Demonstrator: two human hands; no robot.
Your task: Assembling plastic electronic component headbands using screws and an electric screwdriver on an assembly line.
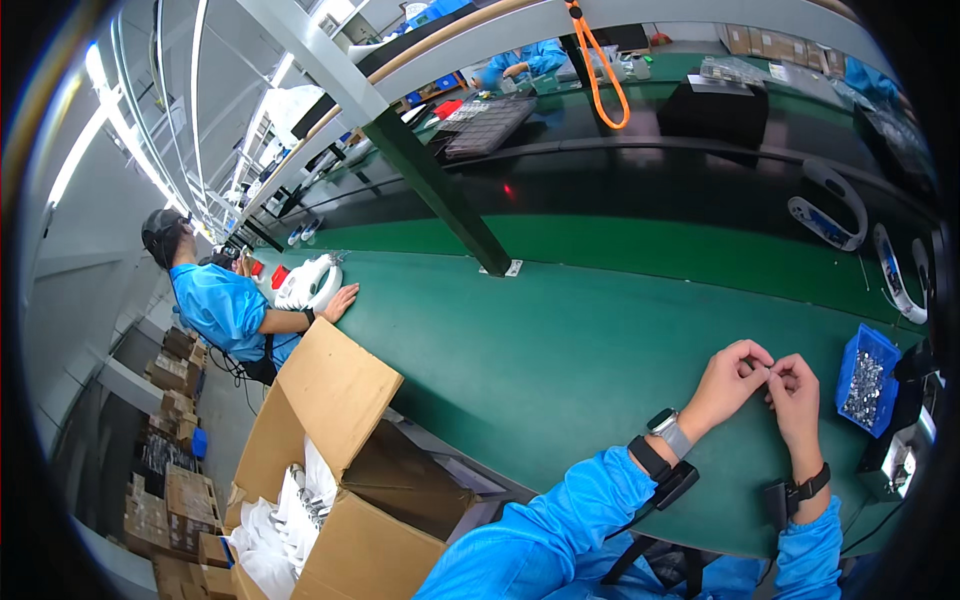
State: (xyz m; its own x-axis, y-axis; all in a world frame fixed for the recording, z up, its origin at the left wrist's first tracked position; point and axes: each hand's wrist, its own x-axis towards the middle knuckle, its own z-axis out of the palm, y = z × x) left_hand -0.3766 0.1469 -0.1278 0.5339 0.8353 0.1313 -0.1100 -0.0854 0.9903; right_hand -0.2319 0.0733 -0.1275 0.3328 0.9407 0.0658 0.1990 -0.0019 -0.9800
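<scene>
Both left hand (728, 388) and right hand (795, 402) meet above the green table (570, 360), fingers (788, 364) pinched; whether they grasp something, I cannot tell. Small metal parts (863, 390) lie in the blue bin (874, 341) nearby.

Just past three o'clock: one bare left hand (735, 382), one bare right hand (795, 395) and one blue plastic bin (878, 342) of small silvery metal parts (863, 388), too many to count. Toward four: two black wrist straps (650, 458) and one grey-banded wristwatch (665, 424). Between two and three: two white horseshoe-shaped pieces (822, 222). At one: one orange cord loop (613, 125). At half past seven: one open brown cardboard box (335, 385).
</scene>
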